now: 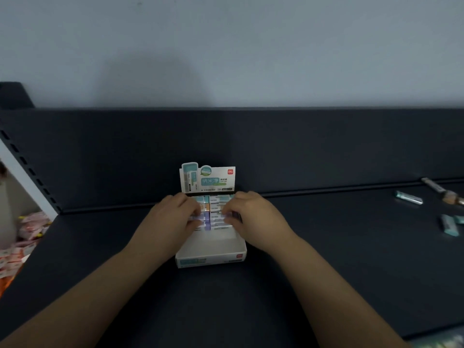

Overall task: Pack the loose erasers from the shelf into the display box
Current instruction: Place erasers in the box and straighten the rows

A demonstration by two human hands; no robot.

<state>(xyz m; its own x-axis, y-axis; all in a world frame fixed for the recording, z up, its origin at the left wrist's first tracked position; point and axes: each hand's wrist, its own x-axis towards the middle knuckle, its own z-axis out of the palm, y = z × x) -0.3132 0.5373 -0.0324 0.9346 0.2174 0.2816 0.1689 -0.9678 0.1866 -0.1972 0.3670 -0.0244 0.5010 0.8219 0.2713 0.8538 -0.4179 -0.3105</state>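
White display box (211, 259) on dark shelf (326, 259); left hand (173, 218), right hand (256, 217) both pinch packed erasers (216, 209); loose erasers (449, 225) far right.

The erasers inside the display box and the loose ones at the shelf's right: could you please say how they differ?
The packed erasers sit in tight rows at the back of the display box; the loose erasers lie scattered on the shelf. The left hand and right hand grip the packed erasers; nothing touches the loose erasers. Both are small sleeved blocks.
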